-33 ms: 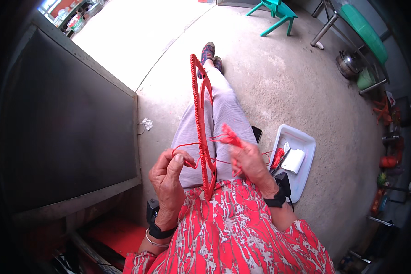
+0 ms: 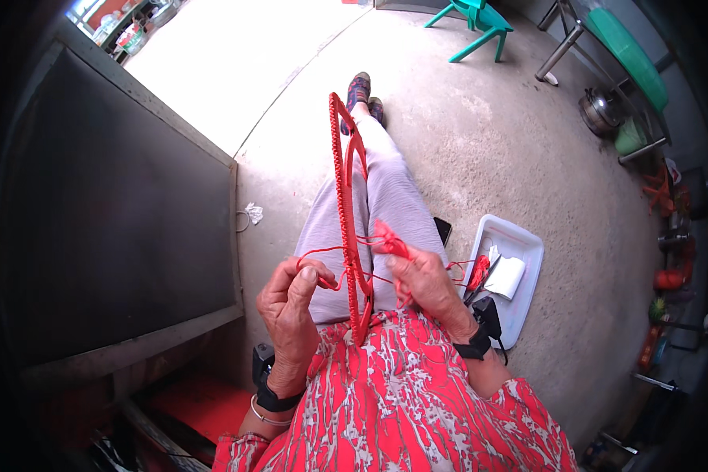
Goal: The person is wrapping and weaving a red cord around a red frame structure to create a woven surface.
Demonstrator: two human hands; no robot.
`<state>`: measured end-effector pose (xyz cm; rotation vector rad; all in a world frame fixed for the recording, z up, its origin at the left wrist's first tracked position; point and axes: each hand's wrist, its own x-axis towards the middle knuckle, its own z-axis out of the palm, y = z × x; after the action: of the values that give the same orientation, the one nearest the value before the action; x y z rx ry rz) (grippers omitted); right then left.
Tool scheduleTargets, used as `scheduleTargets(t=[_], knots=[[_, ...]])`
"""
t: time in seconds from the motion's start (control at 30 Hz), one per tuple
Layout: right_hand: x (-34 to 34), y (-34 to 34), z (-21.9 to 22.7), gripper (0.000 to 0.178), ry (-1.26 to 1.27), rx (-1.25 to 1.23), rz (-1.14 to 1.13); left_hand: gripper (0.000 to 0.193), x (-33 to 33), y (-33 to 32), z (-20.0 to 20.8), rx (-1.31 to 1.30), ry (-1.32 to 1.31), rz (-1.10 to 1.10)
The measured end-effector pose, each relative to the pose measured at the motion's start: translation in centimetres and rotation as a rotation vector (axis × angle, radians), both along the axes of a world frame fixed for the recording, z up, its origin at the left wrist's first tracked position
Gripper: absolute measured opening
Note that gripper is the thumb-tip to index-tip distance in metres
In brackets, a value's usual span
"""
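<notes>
A long red frame (image 2: 341, 189), its edge closely wrapped in cord, stands upright over my lap between my hands. My left hand (image 2: 287, 303) is closed at its left side, pinching a thin red cord (image 2: 322, 250) between thumb and fingers. That cord runs across to the frame. On the other side, my right hand (image 2: 429, 285) grips a small bundle of red cord (image 2: 389, 241), whose loose strands reach toward the frame. A strand also trails from near my right hand to a red cord ball (image 2: 479, 273) in a white tray (image 2: 530, 303).
The tray, on the floor at my right, also holds a white roll (image 2: 505, 278) and scissors (image 2: 477, 291). A dark phone (image 2: 443, 230) lies beside my leg. A dark panel (image 2: 134, 212) stands at left. A green chair (image 2: 484, 27) and metal-legged table (image 2: 562, 51) are farther off.
My right hand and the cord bundle have shifted slightly left, toward the frame. My left hand and the frame look unmoved.
</notes>
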<state>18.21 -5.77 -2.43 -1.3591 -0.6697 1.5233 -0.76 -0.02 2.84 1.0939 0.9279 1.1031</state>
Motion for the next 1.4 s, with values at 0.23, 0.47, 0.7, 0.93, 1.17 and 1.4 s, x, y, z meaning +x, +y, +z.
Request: scheduleTargets(t=[0.23,0.47,0.7,0.93,1.17,1.4], knots=[[1.8,-3.2,2.6,0.025,0.172,-0.157,0.203,0.019,-0.1,0.5,-0.4,-0.022,-0.004,0.004],[5.5,-6.4,4.3,0.022,0.258,0.078,-0.177,0.015,0.7,0.6,-1.0,-0.092,-0.036,-0.054],[7.5,-7.5,3.8,0.032,0.212,0.141,-0.361,0.026,1.6,-0.5,-3.2,-0.207,-0.029,-0.082],[9.2,-9.3,2.8,0.032,0.284,0.152,-0.579,0.029,2.1,-0.6,-2.7,-0.547,-0.284,-0.286],[11.2,-10.2,2.6,0.029,0.372,0.259,-0.696,0.037,3.0,-0.6,-3.1,-0.787,-0.647,-0.401],[11.6,-9.8,2.7,0.030,0.390,0.309,-0.742,0.033,3.1,-0.6,-3.0,-0.851,-0.685,-0.373]])
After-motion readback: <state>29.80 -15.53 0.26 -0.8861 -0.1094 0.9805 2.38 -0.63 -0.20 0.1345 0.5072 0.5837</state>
